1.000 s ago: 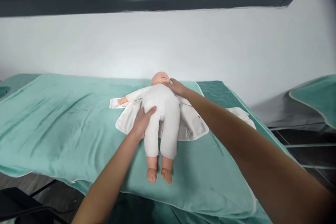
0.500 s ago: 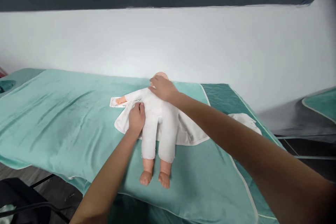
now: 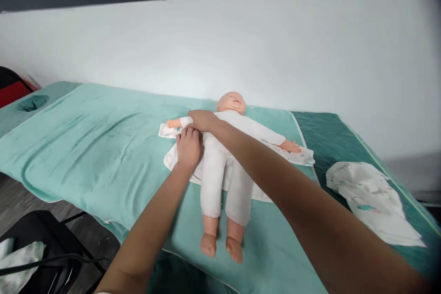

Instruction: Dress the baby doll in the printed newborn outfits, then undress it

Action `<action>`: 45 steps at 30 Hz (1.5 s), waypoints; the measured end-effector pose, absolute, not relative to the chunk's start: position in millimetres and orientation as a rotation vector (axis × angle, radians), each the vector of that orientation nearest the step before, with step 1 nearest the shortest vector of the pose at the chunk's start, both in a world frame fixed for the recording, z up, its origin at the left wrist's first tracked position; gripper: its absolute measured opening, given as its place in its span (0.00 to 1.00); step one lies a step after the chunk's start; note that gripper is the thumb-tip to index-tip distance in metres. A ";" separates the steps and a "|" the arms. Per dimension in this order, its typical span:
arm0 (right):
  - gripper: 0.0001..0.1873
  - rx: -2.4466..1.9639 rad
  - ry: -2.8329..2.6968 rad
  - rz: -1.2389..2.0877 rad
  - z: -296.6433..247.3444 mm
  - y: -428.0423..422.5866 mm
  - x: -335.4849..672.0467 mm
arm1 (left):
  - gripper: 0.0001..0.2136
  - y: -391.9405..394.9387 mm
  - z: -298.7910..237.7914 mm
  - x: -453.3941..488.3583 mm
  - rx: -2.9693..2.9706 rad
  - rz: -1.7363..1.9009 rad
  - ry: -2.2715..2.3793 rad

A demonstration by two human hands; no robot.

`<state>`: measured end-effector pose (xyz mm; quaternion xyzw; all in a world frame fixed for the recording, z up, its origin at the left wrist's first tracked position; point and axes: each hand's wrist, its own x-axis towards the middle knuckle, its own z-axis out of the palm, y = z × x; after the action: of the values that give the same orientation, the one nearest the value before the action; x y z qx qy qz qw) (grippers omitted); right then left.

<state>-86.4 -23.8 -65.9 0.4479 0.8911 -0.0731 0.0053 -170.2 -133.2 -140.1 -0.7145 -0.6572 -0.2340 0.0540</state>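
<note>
A baby doll [image 3: 223, 165] in a white body suit lies face up on an opened white garment [image 3: 172, 158] spread over a teal towel [image 3: 86, 147] on a padded table. My left hand [image 3: 188, 147] rests on the garment's left flap beside the doll's side, fingers curled down on the cloth. My right hand [image 3: 203, 120] reaches across the doll's chest to its near shoulder and upper arm, fingers closed around the sleeve there. The doll's other arm [image 3: 285, 143] lies stretched out to the right.
A crumpled white printed cloth [image 3: 368, 197] lies on the table at the right. A white wall runs behind the table. A dark chair [image 3: 41, 248] with a cloth and cable stands at lower left, below the table's front edge.
My right hand has moved from the doll's neck across its chest to its near shoulder. My left hand slid from the doll's hip up to the garment flap. The view has shifted left.
</note>
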 end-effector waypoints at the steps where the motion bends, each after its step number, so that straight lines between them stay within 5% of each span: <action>1: 0.19 1.428 2.801 -0.244 -63.5 -23.6 -81.7 | 0.14 -131.4 -141.2 -171.3 -2.111 -0.727 -2.053; 6: 0.23 1.474 2.917 -0.337 -56.0 -34.6 -61.8 | 0.19 -117.1 -145.2 -181.2 -1.993 -0.803 -2.287; 10: 0.21 1.349 3.002 -0.410 -53.0 -49.3 -54.5 | 0.13 -105.8 -147.4 -191.2 -2.117 -0.914 -2.234; 32: 0.28 1.357 2.804 -0.202 -47.9 -63.5 -26.5 | 0.04 -97.6 -154.6 -215.7 -1.607 -2.656 -2.196; 45: 0.29 1.442 2.621 0.037 -67.1 -58.5 -30.7 | 0.09 -112.6 -139.3 -201.7 -1.789 -2.557 -2.128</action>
<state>-30.7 -58.5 -67.1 0.4806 0.8736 0.0122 0.0748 -201.7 -112.6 -139.3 -0.4500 -0.5351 -0.6431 -0.3124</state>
